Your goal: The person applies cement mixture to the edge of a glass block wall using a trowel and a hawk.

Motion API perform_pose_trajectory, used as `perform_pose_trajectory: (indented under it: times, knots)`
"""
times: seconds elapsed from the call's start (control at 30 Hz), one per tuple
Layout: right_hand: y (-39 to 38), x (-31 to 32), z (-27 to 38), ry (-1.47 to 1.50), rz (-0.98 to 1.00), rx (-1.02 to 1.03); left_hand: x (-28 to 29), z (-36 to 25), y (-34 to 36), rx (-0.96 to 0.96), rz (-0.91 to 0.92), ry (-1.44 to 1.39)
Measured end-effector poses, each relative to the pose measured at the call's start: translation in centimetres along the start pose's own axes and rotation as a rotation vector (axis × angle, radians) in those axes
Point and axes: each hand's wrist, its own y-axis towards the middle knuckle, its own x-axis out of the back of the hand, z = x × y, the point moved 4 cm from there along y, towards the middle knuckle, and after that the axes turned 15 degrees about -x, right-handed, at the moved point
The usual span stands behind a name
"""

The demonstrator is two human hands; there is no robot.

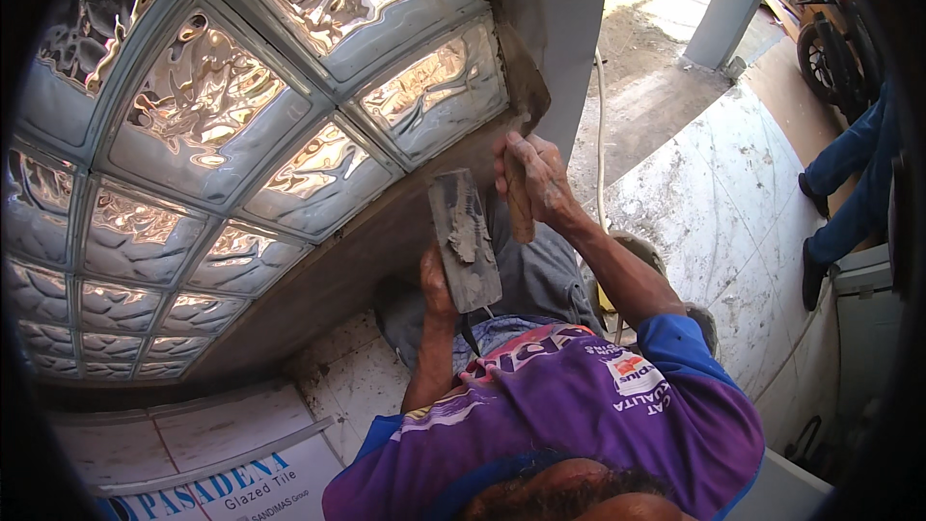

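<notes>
Head view. Shows, near the centre, the right hand (pixel 533 177) wrapped round the wooden handle (pixel 519 207) of a trowel (pixel 526 75). Points the blade away from the body, toward the corner between the glass-block wall (pixel 207 125) and a smooth grey upright (pixel 571 29) beside it. Cannot tell blade contact with that surface from mere closeness.

Shows, to the left of the trowel handle and nearer the body, the left hand (pixel 437 280) closed on a rectangular float (pixel 477 287) from its left side and underneath, with the exact grip hidden. Carries a ragged smear of grey mortar (pixel 467 233) on the upturned face of the float. Leaves a narrow gap between float and handle. Places both beyond a purple shirt (pixel 569 405), close to grey trousers (pixel 540 275).

Runs a grey-brown ledge (pixel 362 243) along the foot of the glass blocks. Has, at lower left, a white panel (pixel 299 463) with blue lettering. Includes, past the right forearm, a partly hidden round container (pixel 641 246), a pale hose (pixel 600 125) and a marked white floor (pixel 714 203). Adds, at far right, another person's legs in blue jeans (pixel 851 178) and dark shoes (pixel 815 278), near a black wheel (pixel 820 58); farther off, a grey column (pixel 736 5).
</notes>
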Motion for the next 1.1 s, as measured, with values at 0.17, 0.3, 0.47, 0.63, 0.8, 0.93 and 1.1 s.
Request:
perform_pose_trajectory:
  times: [0.17, 0.3, 0.47, 0.63, 0.8, 0.93, 1.1]
  knots:
    - [-0.2, 0.8, -1.5, -0.004, 0.0, -0.024, -0.4, -2.6, 1.3, -0.196, 0.019, 0.124]
    - [-0.7, 0.7, -1.4, -0.02, 0.001, 0.01, -0.3, -2.2, 0.9, -0.208, 0.069, 0.183]
    - [-0.6, -0.1, 2.0, -0.061, 0.039, 0.072, -0.5, -1.8, 0.9, -0.064, 0.02, -0.06]
    - [-0.4, 0.5, 1.1, 0.001, 0.067, 0.018, -0.8, -2.0, 0.5, -0.226, 0.036, 0.241]
    - [-0.6, 1.3, -0.8, 0.006, 0.067, -0.047, -0.3, -2.1, 0.2, -0.304, 0.12, 0.417]
    - [-0.9, 2.0, -2.4, 0.004, 0.069, -0.095, -0.6, -1.2, 0.2, -0.088, 0.03, 0.105]
    - [-2.5, 2.6, -3.7, -0.04, 0.056, -0.185, -0.5, -1.5, 0.3, -0.232, 0.085, 0.278]
